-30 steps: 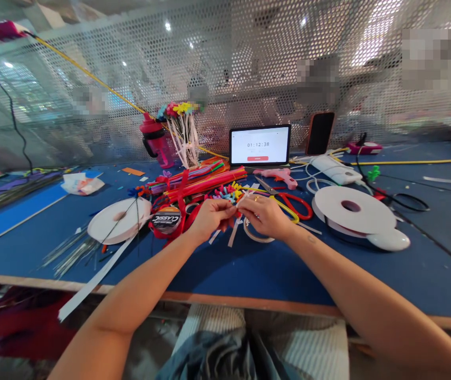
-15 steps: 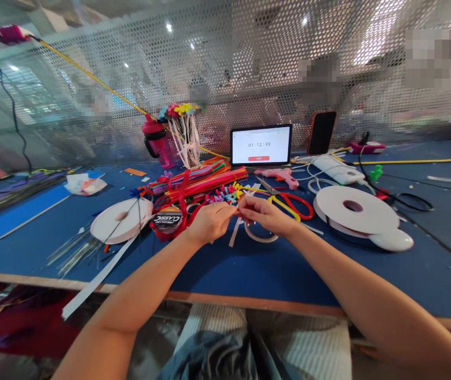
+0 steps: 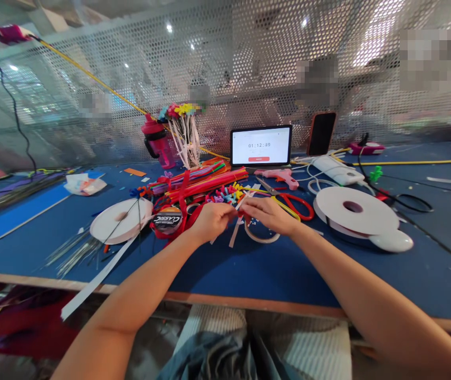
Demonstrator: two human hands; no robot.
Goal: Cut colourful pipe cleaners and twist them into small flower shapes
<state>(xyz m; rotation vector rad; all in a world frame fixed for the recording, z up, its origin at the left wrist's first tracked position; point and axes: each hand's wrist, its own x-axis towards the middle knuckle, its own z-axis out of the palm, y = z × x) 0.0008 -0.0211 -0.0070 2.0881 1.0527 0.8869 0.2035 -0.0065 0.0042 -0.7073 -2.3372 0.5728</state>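
Observation:
My left hand [image 3: 214, 221] and my right hand [image 3: 269, 214] meet above the middle of the table, fingertips pinched together. Between them shows a small red piece [image 3: 241, 213], mostly covered by the fingers; its kind is too small to make out. A narrow white strip [image 3: 243, 200] slants up beside the fingertips, and I cannot tell whether it is held. Another pale strip [image 3: 233, 235] hangs or lies just below the hands. Under my right hand is a pale ring like a tape roll [image 3: 262, 240]. Short colourful pipe-cleaner pieces [image 3: 225, 195] lie just beyond my left hand.
Red-handled scissors [image 3: 302, 206] and a pink glue gun [image 3: 278, 177] lie behind my right hand. White ribbon spools [image 3: 371, 210] [image 3: 110, 227] flank the work area. Long pipe cleaners [image 3: 209, 184], a tablet [image 3: 260, 145] and a pink bottle [image 3: 156, 140] stand or lie farther back.
My hands have shifted slightly, the right one with its fingers laid more forward over the pinch. More of the white strip shows above the fingertips.

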